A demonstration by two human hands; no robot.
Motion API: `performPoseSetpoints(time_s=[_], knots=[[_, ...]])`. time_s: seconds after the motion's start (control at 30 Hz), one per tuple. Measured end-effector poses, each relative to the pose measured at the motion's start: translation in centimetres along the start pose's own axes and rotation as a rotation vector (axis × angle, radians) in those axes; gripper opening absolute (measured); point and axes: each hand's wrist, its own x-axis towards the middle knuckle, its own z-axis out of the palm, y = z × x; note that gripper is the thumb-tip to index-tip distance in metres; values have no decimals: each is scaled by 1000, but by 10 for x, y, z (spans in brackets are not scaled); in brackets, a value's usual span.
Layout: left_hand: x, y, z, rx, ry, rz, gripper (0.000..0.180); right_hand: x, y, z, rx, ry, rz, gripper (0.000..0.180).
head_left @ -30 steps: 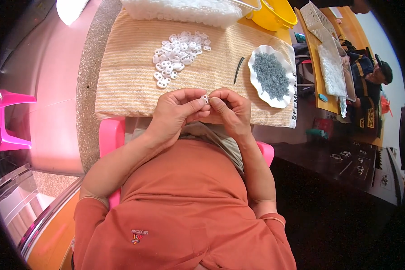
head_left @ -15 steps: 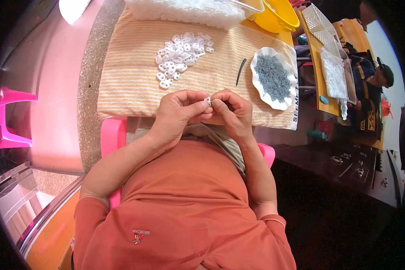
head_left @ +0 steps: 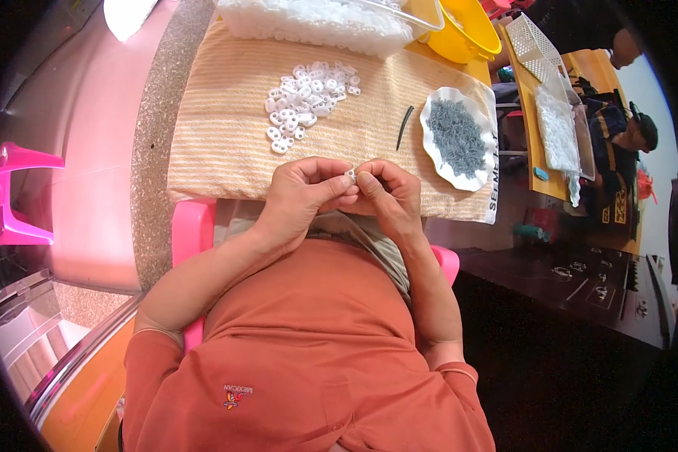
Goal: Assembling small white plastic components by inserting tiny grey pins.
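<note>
My left hand (head_left: 303,197) is closed in a pinch on a small white plastic piece with round holes (head_left: 350,175), just past the towel's near edge. Against the right side of that piece my right hand (head_left: 394,197) is pinched too, thumb against forefinger; whatever its fingertips hold is too small to make out. Beyond my hands, a pile of similar white two-holed pieces (head_left: 309,98) lies on the striped towel (head_left: 226,128). To the right is a white wavy-rimmed plate (head_left: 468,182) heaped with small grey pieces (head_left: 457,135). A thin dark stick (head_left: 404,128) lies between pile and plate.
At the far edge stands a clear bin of white pieces (head_left: 316,22), with a yellow basin (head_left: 467,34) beside it. A pink stool (head_left: 11,196) is off to the left. On the right, another person (head_left: 618,135) sits by a table with a second bin (head_left: 557,128).
The white piece appears slightly turned between my fingertips, and both hands stay together in nearly the same spot. The towel and the things on it sit slightly lower in view.
</note>
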Motion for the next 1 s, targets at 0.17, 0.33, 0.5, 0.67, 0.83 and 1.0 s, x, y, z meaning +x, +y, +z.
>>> performPoseSetpoints(time_s=[0.17,0.33,0.5,0.67,0.83,1.0], knots=[[0,0,1,-6,-6,10,17,0,2,-1,103,-11,45,12],[-1,0,3,11,-5,33,17,0,1,1,93,-22,35,14],[0,-6,3,50,19,74,16,0,4,1,78,6,35,14],[2,-7,-1,56,1,66,17,-1,-1,1,144,-4,69,15],[1,-3,2,31,-9,59,17,0,-1,-2,181,-23,65,17],[1,-2,0,1,-26,55,17,1,1,-5,123,-8,30,17]])
